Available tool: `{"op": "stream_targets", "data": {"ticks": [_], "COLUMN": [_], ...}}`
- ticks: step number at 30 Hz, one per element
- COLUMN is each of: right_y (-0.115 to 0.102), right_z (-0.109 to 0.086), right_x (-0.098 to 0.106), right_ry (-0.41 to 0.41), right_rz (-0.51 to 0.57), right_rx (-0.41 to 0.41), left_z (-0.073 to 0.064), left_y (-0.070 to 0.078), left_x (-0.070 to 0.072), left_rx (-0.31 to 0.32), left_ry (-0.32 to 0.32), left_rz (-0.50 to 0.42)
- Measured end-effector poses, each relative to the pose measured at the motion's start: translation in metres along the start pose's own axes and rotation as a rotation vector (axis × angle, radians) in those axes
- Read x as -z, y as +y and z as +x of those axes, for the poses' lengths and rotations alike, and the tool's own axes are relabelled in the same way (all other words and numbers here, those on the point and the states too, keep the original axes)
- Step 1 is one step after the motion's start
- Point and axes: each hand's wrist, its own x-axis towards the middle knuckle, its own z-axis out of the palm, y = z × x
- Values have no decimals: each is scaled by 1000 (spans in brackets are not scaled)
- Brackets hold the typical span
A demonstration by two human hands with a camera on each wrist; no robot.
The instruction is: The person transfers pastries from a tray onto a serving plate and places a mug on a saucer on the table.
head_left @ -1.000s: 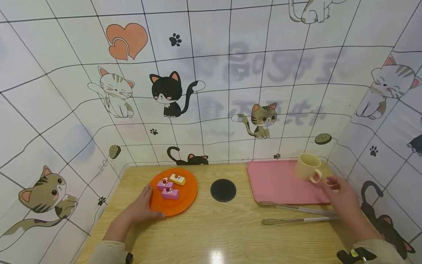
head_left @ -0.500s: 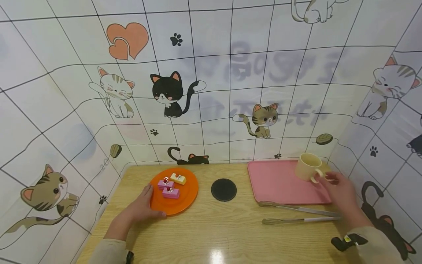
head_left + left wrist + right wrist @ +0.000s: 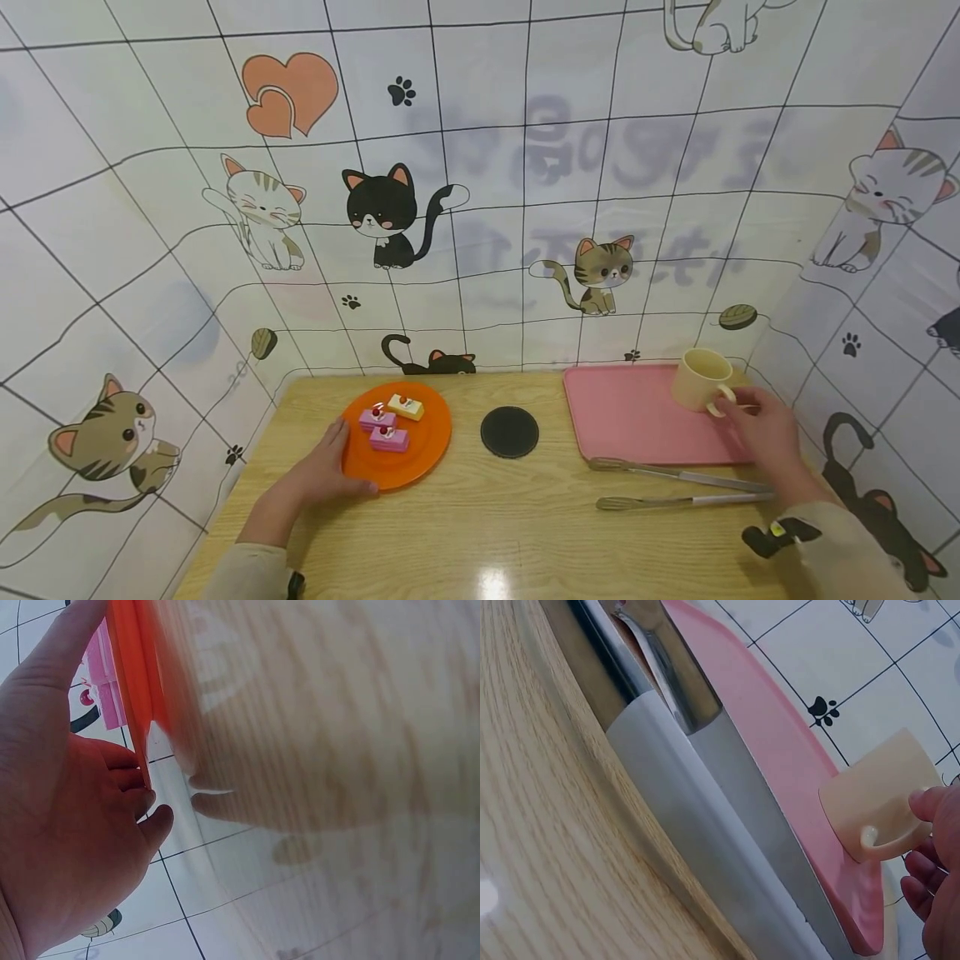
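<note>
An orange plate (image 3: 431, 446) lies at the left of the table, bearing two pink toy cake slices (image 3: 388, 440) and a yellow one (image 3: 405, 407). My left hand (image 3: 322, 471) grips its left rim, thumb at the front and fingers farther back; the left wrist view shows the fingertips curled at the plate's edge (image 3: 135, 690). A cream mug (image 3: 697, 383) stands upright on the right end of a pink tray (image 3: 622, 417). My right hand (image 3: 765, 429) pinches the mug's handle (image 3: 900, 847), with the thumb on top and other fingers below it.
Two whisks with pale handles (image 3: 731, 499) lie side by side in front of the tray, close to the right forearm. Between plate and tray is a round black coaster (image 3: 510, 432). Cat-printed walls (image 3: 487, 292) rise behind the table and at both sides.
My right hand has moved slightly left and up onto the mug's handle and now pinches it. The mug stays in place. My left hand keeps its place on the plate's rim.
</note>
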Motion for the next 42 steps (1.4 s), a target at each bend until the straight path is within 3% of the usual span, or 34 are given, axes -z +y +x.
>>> {"op": "stream_targets", "data": {"ticks": [17,27,33,42], "right_y": [1,5,7,-2], "right_z": [5,6,2,-6], "right_x": [-3,-5,-2,-3], "right_ry": [-4,-22,-12,-64], "right_rz": [-15,-16,-27,-1], "right_rx": [-41,-21,39,56], "left_z": [2,3,5,4], "left_y": [0,-2,-3,-3], "left_x": [0,-1,-2,-1], "left_rx": [4,7,0,4], "left_ry": [4,2,3,15], "left_rz": [12,15,28,28]}}
